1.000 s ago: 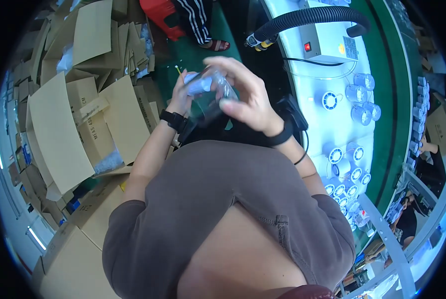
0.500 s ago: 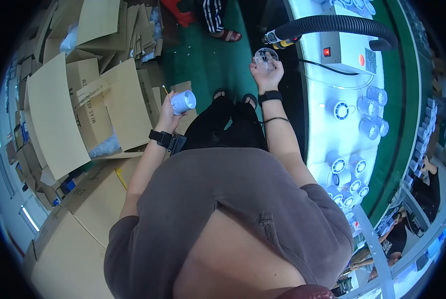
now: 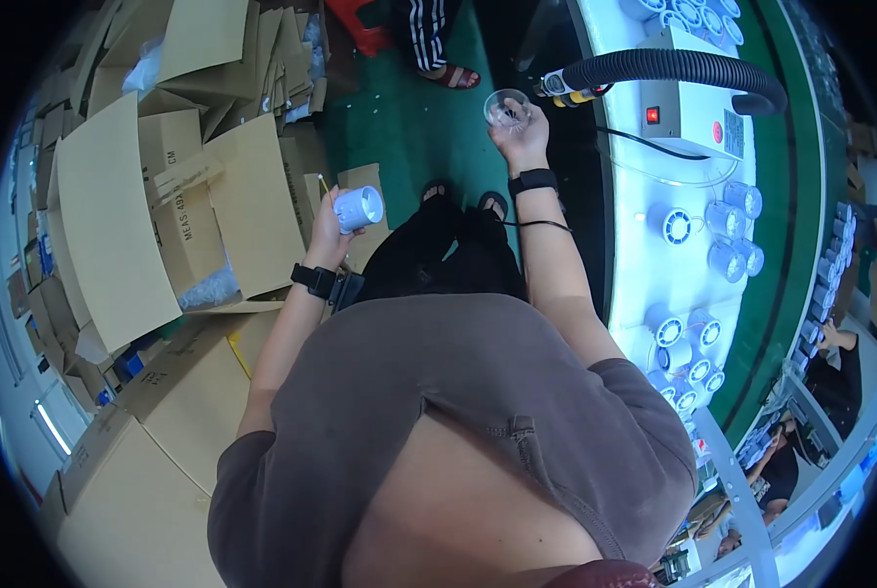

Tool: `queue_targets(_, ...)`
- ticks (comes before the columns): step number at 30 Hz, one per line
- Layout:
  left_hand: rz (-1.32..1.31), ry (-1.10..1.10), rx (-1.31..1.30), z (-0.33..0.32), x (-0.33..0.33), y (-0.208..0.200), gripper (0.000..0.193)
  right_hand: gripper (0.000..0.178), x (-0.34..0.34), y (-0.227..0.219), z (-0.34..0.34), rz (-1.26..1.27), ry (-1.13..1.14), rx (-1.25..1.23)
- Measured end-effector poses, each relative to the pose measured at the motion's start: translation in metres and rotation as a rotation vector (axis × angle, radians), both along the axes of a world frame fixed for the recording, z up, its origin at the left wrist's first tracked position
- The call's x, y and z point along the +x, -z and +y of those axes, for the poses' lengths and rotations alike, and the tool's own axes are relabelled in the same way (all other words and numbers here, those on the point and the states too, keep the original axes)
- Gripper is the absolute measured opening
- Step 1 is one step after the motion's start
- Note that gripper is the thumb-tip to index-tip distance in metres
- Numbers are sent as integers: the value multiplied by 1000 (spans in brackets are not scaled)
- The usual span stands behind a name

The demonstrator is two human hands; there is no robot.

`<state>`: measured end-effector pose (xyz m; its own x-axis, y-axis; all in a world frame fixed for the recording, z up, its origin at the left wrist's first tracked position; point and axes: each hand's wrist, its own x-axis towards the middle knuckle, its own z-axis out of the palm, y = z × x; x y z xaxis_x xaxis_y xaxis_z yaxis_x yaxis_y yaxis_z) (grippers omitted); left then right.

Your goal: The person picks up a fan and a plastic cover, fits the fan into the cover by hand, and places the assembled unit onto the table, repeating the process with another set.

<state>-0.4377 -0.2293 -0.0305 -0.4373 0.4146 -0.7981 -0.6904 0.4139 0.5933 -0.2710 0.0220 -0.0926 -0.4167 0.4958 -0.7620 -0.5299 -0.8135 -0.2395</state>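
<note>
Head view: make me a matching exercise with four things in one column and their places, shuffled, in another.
Things
1. pale plastic cylinder
2. clear round plastic piece
3. black ribbed flexible hose
4. open brown cardboard box

Places
A. curving across a boxy pale machine
B. held in the right hand
C. left of the left hand
D. held in the left hand

Pairs: 1-D, 2-B, 3-A, 4-C

Left, an open cardboard box (image 3: pixel 111 225) — flaps spread; far, a red stool (image 3: pixel 362 29) beside striped trousers (image 3: pixel 426 31) and a sandal (image 3: pixel 459 76); near right, a grey metal frame (image 3: pixel 737 490).
</note>
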Motion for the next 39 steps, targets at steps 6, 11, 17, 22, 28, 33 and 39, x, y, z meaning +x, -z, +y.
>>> queue_targets(6, -13, 149, 191, 34, 5, -22, 36, 37, 34, -22, -33, -905, -305, 1048)
queue_targets(11, 90, 417, 333, 64, 19, -50, 31, 31, 61, -109, -75, -370, -129, 787)
queue_targets(17, 1320, 866, 423, 82, 48, -77, 35, 29, 63, -191, -120, -491, -209, 1008)
queue_targets(22, 1323, 843, 546, 84, 55, -87, 34, 28, 62, -192, -136, -832, -327, 1446)
queue_targets(28, 1093, 744, 783, 80, 58, -90, 30, 30, 59, -195, -132, -624, -348, 1127)
queue_targets(33, 315, 716, 676, 75, 47, -102, 31, 31, 56, -200, -129, -594, -397, 1053)
queue_targets(39, 155, 688, 649, 69, 42, -104, 33, 34, 50, -195, -127, -538, -386, 1009)
